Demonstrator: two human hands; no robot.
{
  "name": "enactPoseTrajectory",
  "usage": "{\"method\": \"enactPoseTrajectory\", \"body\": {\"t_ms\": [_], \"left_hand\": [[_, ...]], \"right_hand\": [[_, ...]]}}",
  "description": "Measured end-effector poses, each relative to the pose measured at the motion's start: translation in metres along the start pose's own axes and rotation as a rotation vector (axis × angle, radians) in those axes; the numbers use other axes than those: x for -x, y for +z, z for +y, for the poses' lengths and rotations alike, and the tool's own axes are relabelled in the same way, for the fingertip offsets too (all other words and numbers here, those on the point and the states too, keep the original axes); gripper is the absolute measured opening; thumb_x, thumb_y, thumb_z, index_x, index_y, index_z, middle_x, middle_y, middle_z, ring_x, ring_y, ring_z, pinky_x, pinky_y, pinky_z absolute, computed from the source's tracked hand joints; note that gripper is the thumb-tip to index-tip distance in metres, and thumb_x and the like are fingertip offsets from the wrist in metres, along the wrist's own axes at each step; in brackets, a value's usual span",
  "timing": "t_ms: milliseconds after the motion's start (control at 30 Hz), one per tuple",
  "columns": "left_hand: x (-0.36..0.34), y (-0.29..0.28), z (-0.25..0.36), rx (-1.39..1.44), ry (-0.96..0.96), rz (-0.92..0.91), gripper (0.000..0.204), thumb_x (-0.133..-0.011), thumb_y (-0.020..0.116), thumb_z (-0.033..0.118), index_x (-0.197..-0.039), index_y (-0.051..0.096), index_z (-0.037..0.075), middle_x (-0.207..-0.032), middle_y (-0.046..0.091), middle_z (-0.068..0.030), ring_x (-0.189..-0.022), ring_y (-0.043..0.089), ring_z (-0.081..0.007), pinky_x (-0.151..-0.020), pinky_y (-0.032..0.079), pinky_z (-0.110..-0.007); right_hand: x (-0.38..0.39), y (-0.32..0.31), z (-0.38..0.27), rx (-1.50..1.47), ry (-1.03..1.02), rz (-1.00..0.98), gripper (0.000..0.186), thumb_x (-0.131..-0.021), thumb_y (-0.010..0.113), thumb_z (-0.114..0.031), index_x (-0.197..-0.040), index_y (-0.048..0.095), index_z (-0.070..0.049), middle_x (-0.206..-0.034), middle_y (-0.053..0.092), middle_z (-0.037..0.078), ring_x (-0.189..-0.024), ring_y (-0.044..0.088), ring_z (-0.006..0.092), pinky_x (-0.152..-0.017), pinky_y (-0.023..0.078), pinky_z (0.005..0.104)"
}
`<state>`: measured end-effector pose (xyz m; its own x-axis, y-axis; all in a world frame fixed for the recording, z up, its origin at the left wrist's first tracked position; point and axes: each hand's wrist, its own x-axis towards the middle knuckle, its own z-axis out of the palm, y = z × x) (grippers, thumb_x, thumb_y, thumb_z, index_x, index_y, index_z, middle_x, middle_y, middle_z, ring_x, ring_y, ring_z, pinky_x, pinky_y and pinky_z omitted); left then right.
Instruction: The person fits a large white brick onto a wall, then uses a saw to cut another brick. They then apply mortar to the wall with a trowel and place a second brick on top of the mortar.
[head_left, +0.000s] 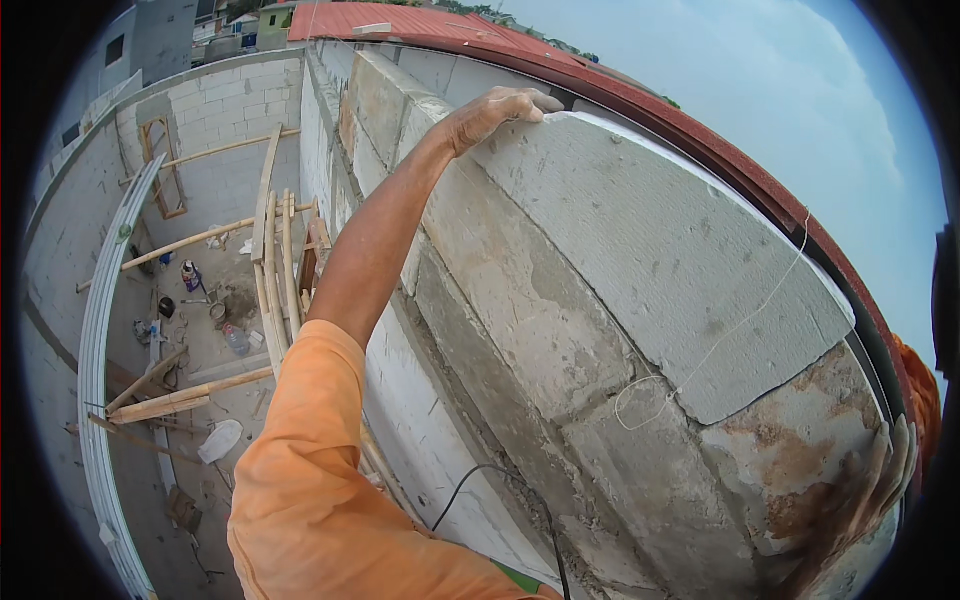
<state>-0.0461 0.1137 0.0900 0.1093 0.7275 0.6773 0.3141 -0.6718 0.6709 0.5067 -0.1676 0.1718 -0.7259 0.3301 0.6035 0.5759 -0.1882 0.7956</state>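
A light grey concrete block (670,260) lies in the top course of the block wall (540,310). My left hand (497,115) reaches up to its far upper corner, fingers closed over the edge. At the near right, my right hand (880,480) has its fingers stretched out and together, against the stained block (795,450) beside the grey one. Part of that palm is in shadow. A thin white string (745,325) hangs across the grey block's face and ends in a loose loop.
A red metal roof edge (720,180) runs just behind the wall top. Below left, bamboo poles (270,260), long metal channels (105,310) and scattered debris stand in a deep walled room. A black cable (545,510) curves by the wall's foot.
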Motion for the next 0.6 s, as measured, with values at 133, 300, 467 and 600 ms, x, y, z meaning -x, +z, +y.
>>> {"method": "enactPoseTrajectory", "body": {"t_ms": [133, 300, 467, 600], "left_hand": [[0.002, -0.002, 0.001, 0.023, 0.001, -0.036, 0.079, -0.071, 0.061, 0.055, -0.134, 0.062, 0.008, -0.129, 0.062, -0.0204, -0.119, 0.058, -0.0342, -0.104, 0.042, -0.045], [0.007, -0.002, 0.004, -0.032, -0.031, -0.038, 0.086, -0.072, 0.061, 0.061, -0.140, 0.056, 0.010, -0.135, 0.059, -0.0202, -0.125, 0.055, -0.0340, -0.106, 0.041, -0.046], [0.000, -0.007, 0.006, -0.054, -0.051, -0.112, 0.091, -0.071, 0.063, 0.068, -0.141, 0.055, 0.011, -0.135, 0.059, -0.0189, -0.124, 0.056, -0.0333, -0.105, 0.041, -0.049], [-0.007, -0.011, 0.004, -0.182, -0.074, -0.209, 0.113, -0.062, 0.062, 0.083, -0.144, 0.050, 0.006, -0.143, 0.050, -0.0232, -0.134, 0.045, -0.0360, -0.111, 0.036, -0.047]], "right_hand": [[0.000, 0.005, -0.004, -0.017, -0.001, 0.005, 0.035, -0.105, 0.041, -0.014, -0.133, 0.048, 0.005, -0.137, 0.050, 0.027, -0.131, 0.046, 0.0461, -0.109, 0.040, 0.0597], [-0.005, -0.006, -0.001, -0.019, -0.013, -0.008, 0.034, -0.105, 0.042, -0.013, -0.132, 0.049, 0.005, -0.138, 0.050, 0.027, -0.131, 0.047, 0.0456, -0.108, 0.042, 0.0590], [0.002, 0.003, 0.005, -0.083, -0.029, 0.020, 0.036, -0.101, 0.048, -0.011, -0.135, 0.052, 0.002, -0.139, 0.053, 0.021, -0.131, 0.049, 0.0400, -0.109, 0.042, 0.0504], [0.000, 0.002, 0.000, -0.073, 0.009, 0.024, 0.036, -0.102, 0.047, -0.010, -0.135, 0.052, 0.002, -0.139, 0.053, 0.021, -0.131, 0.049, 0.0398, -0.109, 0.042, 0.0501]]}}
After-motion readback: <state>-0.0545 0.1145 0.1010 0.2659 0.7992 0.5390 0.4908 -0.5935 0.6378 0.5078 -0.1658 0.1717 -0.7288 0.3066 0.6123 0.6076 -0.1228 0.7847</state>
